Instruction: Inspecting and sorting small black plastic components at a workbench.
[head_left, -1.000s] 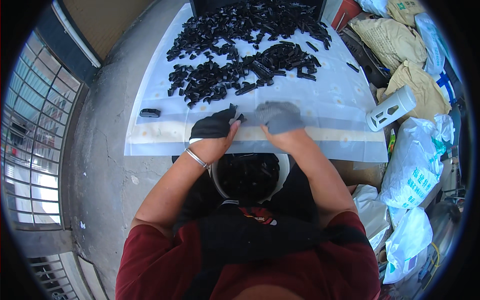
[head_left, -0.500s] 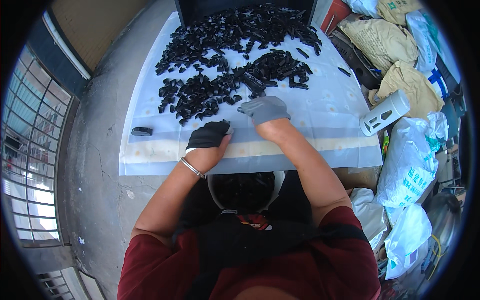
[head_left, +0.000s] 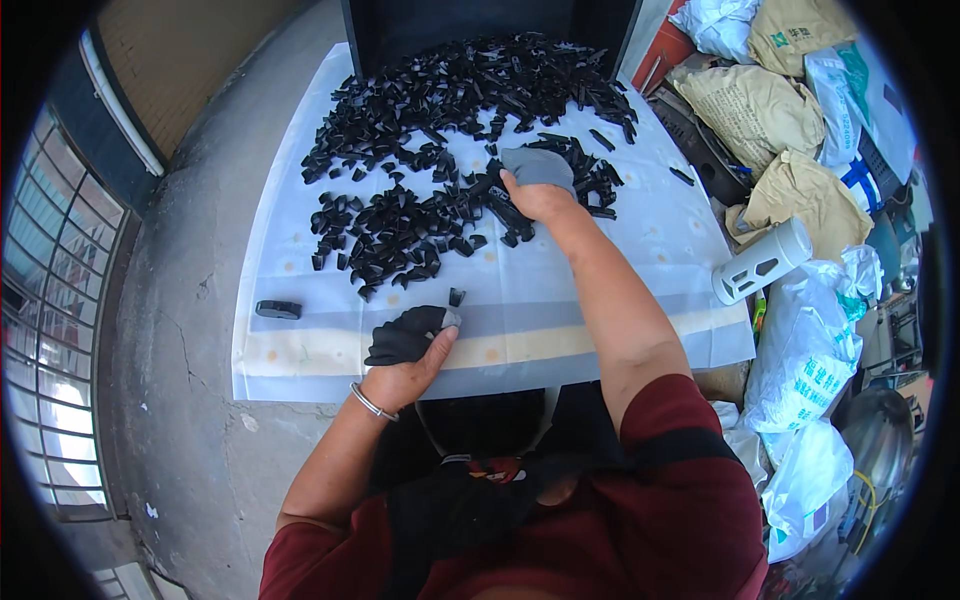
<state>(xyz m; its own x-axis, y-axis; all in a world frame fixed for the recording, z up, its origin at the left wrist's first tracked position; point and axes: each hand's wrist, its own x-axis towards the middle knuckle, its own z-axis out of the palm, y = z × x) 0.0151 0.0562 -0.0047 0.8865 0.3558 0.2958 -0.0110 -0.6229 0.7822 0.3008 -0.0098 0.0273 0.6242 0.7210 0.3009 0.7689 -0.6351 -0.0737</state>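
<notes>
Right hand (head_left: pixel 535 178) stretched out, clenched on black plastic pieces (head_left: pixel 420 215) in the heap. Left hand (head_left: pixel 405 340) curled near the body — pinching one piece, apparently. Most pieces lying loose on the white sheet (head_left: pixel 620 300) beyond both hands — sorting barely begun, by the look.

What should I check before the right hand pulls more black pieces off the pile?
1. Right hand on the pile: ok, its gloved fingers rest among the black pieces.
2. Right hand's grip: cannot tell, fingers are hidden in the pieces.
3. Left hand out of the way: ok, at the sheet's near edge.
4. Left hand's hold: cannot tell, something small shows at its fingertips.
5. Loose piece near the left hand: ok, lies apart on the sheet.
6. White bottle: ok, lies at the sheet's right edge, apart from the pile.
</notes>
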